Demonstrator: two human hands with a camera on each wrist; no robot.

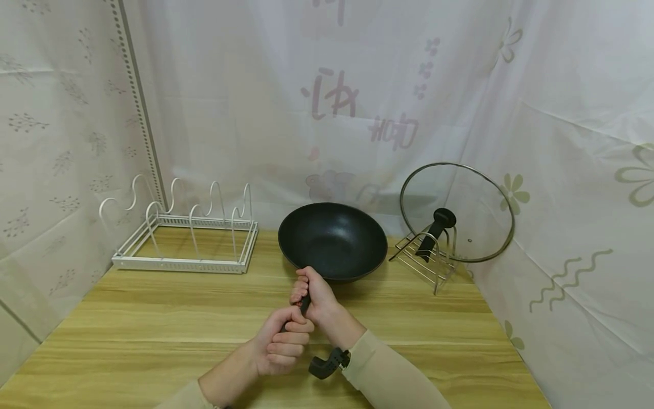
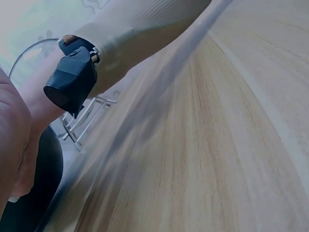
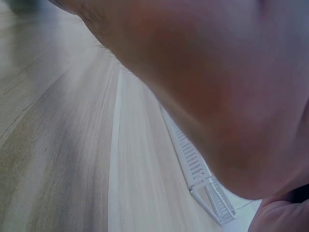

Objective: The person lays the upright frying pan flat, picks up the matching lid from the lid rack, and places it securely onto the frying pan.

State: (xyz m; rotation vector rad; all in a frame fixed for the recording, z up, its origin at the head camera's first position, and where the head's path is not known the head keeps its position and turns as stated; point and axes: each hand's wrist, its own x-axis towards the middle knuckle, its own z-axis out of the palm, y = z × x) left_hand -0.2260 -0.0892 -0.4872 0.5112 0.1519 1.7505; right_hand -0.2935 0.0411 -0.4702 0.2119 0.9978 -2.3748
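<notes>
A black wok is at the middle of the table, its open side facing up and toward me. Both hands grip its long black handle. My right hand curls round the part close to the pan. Just behind it, my left hand wraps the handle's rear part, fingers folded over. In the left wrist view, part of the dark wok shows beyond the hands. The right wrist view is mostly filled by my right hand, which hides the handle there. Whether the wok's base touches the table cannot be told.
A white rack with wavy wire dividers stands at the back left. At the back right, a glass lid with a black handle leans in a small wire stand. Patterned curtains enclose the wooden table.
</notes>
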